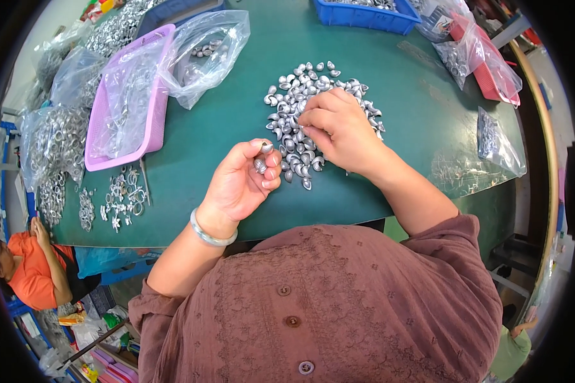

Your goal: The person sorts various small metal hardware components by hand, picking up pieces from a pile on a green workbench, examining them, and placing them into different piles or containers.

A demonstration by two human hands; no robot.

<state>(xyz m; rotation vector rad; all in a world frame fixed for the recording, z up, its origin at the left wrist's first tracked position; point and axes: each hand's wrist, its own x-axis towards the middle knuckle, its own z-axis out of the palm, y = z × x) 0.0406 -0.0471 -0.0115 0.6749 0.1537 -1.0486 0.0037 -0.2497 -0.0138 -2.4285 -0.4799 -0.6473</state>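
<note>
Hiding some silver pieces (299, 136), right hand (343, 132), possibly pinching one.

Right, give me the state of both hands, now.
Left hand: partly closed, holding small silvery pieces.
Right hand: curled over the silvery pile; whether it grips a piece cannot be told.

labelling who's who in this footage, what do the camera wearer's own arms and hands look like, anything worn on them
The left hand and right hand are ungloved. A smooth, pale, rounded bangle circles the left wrist; none shows on the right. The left sleeve and right sleeve are brownish-maroon fabric, loose and creased, leaving both forearms bare.
</note>
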